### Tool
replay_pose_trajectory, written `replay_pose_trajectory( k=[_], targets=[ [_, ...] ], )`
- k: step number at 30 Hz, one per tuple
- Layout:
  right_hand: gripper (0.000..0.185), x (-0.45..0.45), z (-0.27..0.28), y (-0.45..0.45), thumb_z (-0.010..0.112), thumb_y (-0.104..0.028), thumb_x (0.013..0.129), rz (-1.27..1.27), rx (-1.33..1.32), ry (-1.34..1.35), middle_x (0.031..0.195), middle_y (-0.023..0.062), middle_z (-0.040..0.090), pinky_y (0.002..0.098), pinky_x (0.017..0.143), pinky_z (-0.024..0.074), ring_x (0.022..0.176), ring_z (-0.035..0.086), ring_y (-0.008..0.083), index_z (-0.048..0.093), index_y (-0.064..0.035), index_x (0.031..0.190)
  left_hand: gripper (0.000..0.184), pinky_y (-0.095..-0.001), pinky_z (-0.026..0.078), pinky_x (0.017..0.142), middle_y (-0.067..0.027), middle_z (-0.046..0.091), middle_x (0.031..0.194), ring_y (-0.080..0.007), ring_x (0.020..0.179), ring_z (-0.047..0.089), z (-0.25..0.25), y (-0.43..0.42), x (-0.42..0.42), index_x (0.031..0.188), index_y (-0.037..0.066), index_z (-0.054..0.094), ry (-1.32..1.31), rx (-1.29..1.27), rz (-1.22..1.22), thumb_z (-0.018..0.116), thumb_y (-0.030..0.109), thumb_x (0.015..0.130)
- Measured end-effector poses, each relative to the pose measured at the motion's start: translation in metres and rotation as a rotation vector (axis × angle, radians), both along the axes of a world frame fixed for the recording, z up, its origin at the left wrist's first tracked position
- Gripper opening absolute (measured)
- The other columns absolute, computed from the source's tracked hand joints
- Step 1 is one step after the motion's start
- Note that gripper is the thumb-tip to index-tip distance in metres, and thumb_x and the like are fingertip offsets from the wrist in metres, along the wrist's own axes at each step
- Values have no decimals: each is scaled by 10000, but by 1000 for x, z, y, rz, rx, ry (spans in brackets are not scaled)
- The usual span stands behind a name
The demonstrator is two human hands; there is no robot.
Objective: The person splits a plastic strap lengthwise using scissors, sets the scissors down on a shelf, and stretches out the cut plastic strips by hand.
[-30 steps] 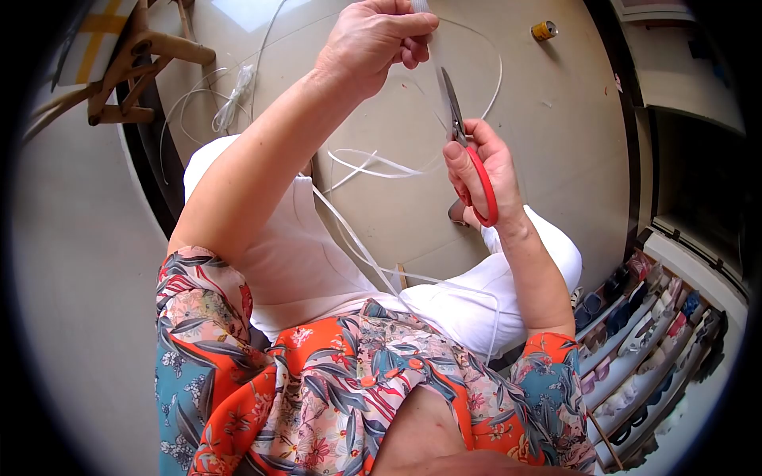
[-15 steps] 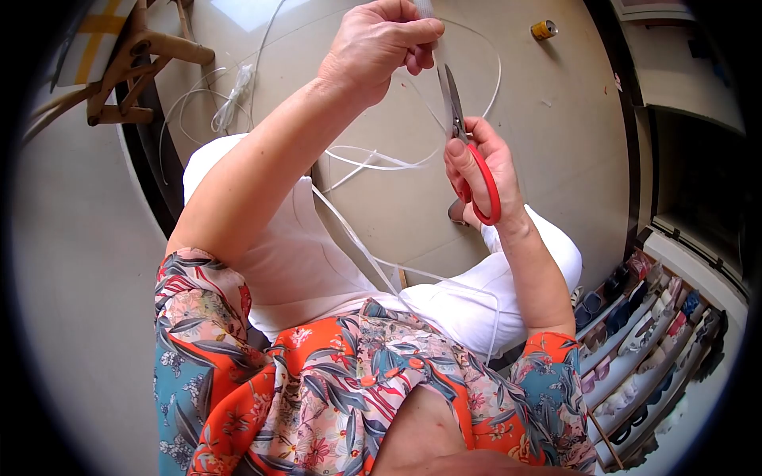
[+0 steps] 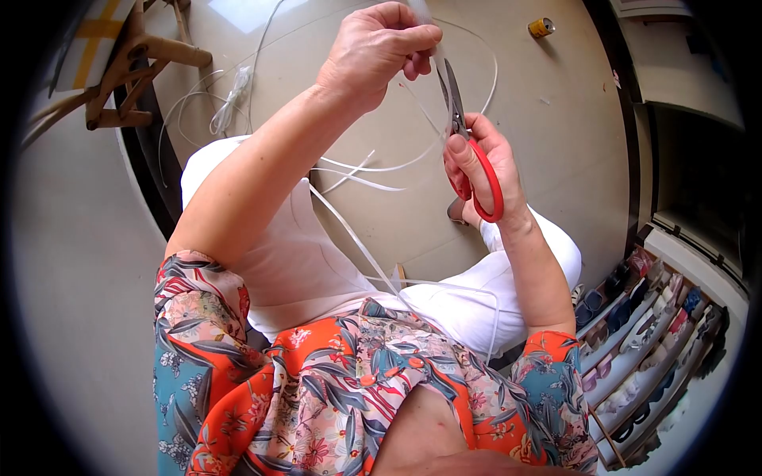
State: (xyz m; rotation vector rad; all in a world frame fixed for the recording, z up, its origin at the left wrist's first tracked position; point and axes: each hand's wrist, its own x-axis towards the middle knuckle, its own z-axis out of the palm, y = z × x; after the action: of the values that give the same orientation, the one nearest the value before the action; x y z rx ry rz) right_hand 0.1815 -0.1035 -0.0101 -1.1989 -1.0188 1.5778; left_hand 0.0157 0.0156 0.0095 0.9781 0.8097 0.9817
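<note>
Floor strands [image 3: 361, 181] shifted; strap [image 3: 420, 11] between left fingers [image 3: 422, 37].

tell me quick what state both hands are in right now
Left hand: closed, pinching a pale strip.
Right hand: closed, holding red-handled scissors.

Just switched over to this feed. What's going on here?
A seated person is working with both hands. The left hand pinches a white strip, while the right hand holds red-handled scissors, tips pointing up towards the left hand. The blades are slightly apart; whether the strip lies between them is hard to tell. More white strips trail loosely over the floor, where a yellow can lies farther off.
</note>
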Motion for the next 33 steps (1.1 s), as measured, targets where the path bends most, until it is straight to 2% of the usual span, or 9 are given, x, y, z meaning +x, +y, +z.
replay_pose_trajectory(
  k=[11, 15, 17, 33],
  targets=[
    [363, -1, 2, -3, 678, -293, 838, 47, -65, 53, 548, -65, 440, 163, 352, 280, 410, 370, 2, 497, -16, 988, 151, -237, 416, 503, -51, 575, 643, -128, 537, 546, 7, -2, 1, 747, 34, 564, -6, -47, -13, 670, 112, 820],
    [361, 0, -1, -3, 681, -285, 837, 89, -40, 31, 557, -62, 444, 162, 356, 276, 411, 365, 1, 500, -12, 988, 158, -196, 406, 429, -44, 566, 607, -109, 469, 537, -1, 22, -7, 758, 43, 540, -125, -97, 8, 647, 130, 835],
    [364, 1, 0, -2, 682, -285, 836, 87, -38, 15, 566, -59, 450, 161, 360, 278, 415, 363, 0, 501, -10, 990, 162, -196, 401, 422, -44, 564, 599, -108, 462, 533, -4, 29, -10, 743, 52, 535, -97, -53, 30, 648, 123, 833],
    [367, -3, 0, -4, 694, -263, 827, 29, -58, 54, 589, -52, 475, 156, 380, 283, 438, 358, -3, 501, -2, 998, 158, -215, 403, 445, -47, 562, 593, -123, 476, 534, -8, 15, -2, 727, 65, 526, -85, -32, 68, 637, 95, 836]
  ],
)
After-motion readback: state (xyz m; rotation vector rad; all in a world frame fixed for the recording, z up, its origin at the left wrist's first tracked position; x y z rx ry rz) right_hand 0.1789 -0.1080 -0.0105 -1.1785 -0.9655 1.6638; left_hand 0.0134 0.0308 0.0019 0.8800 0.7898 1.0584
